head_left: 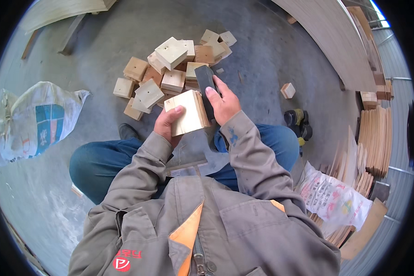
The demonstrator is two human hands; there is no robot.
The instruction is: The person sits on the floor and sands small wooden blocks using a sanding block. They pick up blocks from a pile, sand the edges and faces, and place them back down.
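One wooden block is grasped by the left hand, thumb laid on top; just right of it, one dark bar is gripped by the right hand, index finger extended. Block's layered edge is turned right; bar's long axis is pointed away, tilted left. Left of block: one sack; beyond: piled blocks, count unclear; right: one lone block, one tool.

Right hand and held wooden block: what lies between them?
In the head view, a dark grey bar lies between the right hand and held wooden block.
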